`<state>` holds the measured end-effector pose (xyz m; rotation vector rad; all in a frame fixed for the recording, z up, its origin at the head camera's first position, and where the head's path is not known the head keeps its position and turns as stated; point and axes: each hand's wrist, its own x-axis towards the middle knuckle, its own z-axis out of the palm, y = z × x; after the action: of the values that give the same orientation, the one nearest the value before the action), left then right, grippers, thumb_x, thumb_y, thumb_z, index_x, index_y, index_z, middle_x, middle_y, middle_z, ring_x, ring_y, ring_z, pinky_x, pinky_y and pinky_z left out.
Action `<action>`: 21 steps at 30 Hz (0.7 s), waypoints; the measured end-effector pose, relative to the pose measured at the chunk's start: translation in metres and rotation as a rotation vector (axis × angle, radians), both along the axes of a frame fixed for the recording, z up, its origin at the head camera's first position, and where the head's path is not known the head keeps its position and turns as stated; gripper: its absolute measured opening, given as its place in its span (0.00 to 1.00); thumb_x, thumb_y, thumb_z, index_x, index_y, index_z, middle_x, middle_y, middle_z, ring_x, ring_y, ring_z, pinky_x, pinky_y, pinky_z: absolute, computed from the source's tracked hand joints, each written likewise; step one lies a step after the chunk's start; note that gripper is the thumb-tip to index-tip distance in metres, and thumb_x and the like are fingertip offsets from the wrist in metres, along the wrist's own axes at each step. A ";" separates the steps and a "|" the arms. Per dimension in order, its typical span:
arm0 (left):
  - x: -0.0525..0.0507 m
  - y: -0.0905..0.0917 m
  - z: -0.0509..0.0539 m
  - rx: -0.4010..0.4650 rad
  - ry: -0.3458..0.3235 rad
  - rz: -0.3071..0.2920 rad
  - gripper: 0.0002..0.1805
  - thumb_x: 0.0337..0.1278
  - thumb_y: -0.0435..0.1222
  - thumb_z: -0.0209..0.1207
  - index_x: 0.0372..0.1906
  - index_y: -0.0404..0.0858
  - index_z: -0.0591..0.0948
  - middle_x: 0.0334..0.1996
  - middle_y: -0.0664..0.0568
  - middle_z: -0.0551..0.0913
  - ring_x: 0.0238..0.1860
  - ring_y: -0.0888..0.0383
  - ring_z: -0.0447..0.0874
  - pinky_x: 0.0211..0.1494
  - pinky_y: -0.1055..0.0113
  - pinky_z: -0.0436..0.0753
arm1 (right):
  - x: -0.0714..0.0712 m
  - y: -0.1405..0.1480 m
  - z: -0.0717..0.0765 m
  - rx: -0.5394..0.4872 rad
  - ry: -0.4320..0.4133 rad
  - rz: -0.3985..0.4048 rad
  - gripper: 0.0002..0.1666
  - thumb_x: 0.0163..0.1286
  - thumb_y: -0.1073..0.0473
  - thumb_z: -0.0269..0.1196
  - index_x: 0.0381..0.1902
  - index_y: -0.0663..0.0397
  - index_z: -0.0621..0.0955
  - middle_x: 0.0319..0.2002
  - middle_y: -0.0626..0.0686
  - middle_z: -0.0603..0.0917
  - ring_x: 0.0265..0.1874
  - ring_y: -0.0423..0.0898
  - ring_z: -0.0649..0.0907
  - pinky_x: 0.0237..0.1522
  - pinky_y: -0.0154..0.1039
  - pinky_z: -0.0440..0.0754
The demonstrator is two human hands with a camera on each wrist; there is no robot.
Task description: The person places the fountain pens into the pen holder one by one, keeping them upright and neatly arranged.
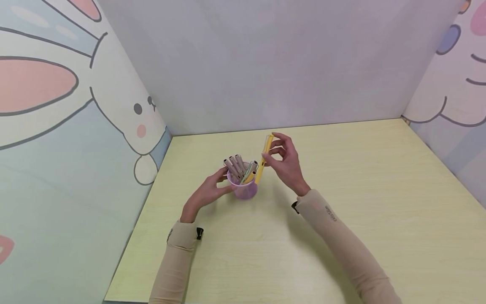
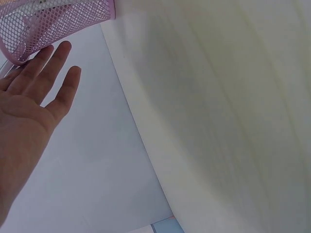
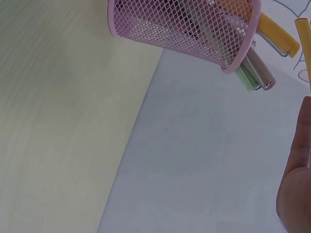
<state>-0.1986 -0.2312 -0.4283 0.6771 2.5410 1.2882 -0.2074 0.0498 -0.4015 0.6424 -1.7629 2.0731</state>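
Observation:
A pink mesh pen holder (image 1: 245, 193) stands upright on the table, with several pens in it. Among them are grey pens (image 1: 233, 166), a green pen (image 2: 4, 69) partly hidden, and a yellow pen (image 3: 279, 36). My left hand (image 1: 206, 192) holds the holder from the left, thumb on the near side and fingers behind. In the left wrist view, its fingertips (image 2: 62, 47) lie against the mesh. My right hand (image 1: 287, 164) pinches another yellow pen (image 1: 264, 156) between thumb and fingers, tilted beside the holder's right rim. Only part of this hand shows in the right wrist view.
The pale wood-grain table (image 1: 360, 190) spreads around the holder. A plain light wall (image 1: 284, 63) rises behind it, and panels with cartoon rabbit drawings (image 1: 114, 93) stand at the left and right sides.

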 end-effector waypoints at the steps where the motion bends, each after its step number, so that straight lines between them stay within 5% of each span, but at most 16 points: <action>1: 0.000 0.000 0.000 -0.001 -0.001 0.000 0.44 0.70 0.43 0.65 0.82 0.35 0.57 0.75 0.38 0.66 0.71 0.36 0.69 0.70 0.36 0.68 | 0.000 -0.001 0.000 0.000 0.003 -0.002 0.38 0.64 0.83 0.64 0.70 0.71 0.65 0.46 0.60 0.75 0.37 0.45 0.83 0.33 0.43 0.89; 21: 0.000 0.001 -0.001 -0.010 -0.010 0.008 0.45 0.70 0.44 0.65 0.82 0.35 0.56 0.75 0.38 0.67 0.71 0.37 0.70 0.70 0.38 0.69 | -0.004 -0.018 0.003 -0.077 0.047 -0.013 0.37 0.64 0.82 0.64 0.69 0.74 0.63 0.46 0.58 0.75 0.36 0.45 0.83 0.31 0.44 0.89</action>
<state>-0.1989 -0.2304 -0.4289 0.6573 2.5436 1.2777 -0.2112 0.0318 -0.3982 0.6509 -1.6485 2.0888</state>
